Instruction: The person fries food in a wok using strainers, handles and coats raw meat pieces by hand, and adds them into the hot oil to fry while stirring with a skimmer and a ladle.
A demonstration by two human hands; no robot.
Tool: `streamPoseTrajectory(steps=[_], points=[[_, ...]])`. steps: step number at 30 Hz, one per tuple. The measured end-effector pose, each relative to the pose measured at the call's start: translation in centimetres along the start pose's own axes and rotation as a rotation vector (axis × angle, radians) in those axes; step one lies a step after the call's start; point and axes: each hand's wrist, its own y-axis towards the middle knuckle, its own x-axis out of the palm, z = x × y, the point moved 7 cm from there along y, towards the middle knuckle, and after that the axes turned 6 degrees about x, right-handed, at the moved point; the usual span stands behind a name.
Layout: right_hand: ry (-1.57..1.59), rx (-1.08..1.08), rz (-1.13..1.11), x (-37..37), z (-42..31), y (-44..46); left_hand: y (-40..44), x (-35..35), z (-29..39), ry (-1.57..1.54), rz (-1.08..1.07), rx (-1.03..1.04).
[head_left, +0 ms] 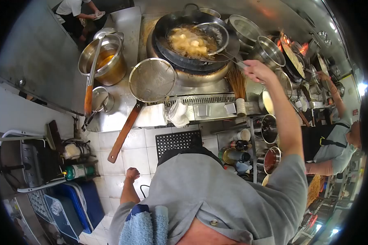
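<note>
My right hand (258,71) is closed round the handle of a wire skimmer (227,38). The skimmer's round head lies in the wok (161,30), at the right side of bubbling oil. Pale golden pieces of food (190,43) float in that oil, beside and partly over the skimmer. My left hand (132,174) hangs low by my side above the tiled floor, its fingers curled with nothing visible in them. Nearest to it is the wooden handle of a large mesh strainer (152,79), which rests on the counter left of the wok.
A pot of amber oil (104,61) with a long-handled ladle and a small pot (102,99) stand at left. A bamboo brush (237,87) and white cloths (151,115) lie along the counter front. At right, a co-worker (335,143) reaches toward a flaming wok (292,59).
</note>
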Motion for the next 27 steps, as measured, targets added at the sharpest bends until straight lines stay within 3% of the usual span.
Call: streamPoseTrajectory(steps=[4, 14, 23, 27], points=[[0.243, -0.117, -0.051, 3.1, -0.9, 2.1, -0.8, 1.2, -3.8, 0.012, -0.018, -0.068], [-0.187, -0.191, 0.198, -0.1, -4.7, -3.7, -2.6, 0.9, -2.6, 0.062, 0.045, 0.023], [-0.017, -0.112, 0.217, -3.4, -3.1, -5.6, -1.7, 0.4, -0.3, 0.061, 0.039, 0.105], [-0.190, -0.078, 0.335, -6.9, -2.6, -6.5, -2.5, -0.9, 0.3, 0.050, 0.084, 0.139]])
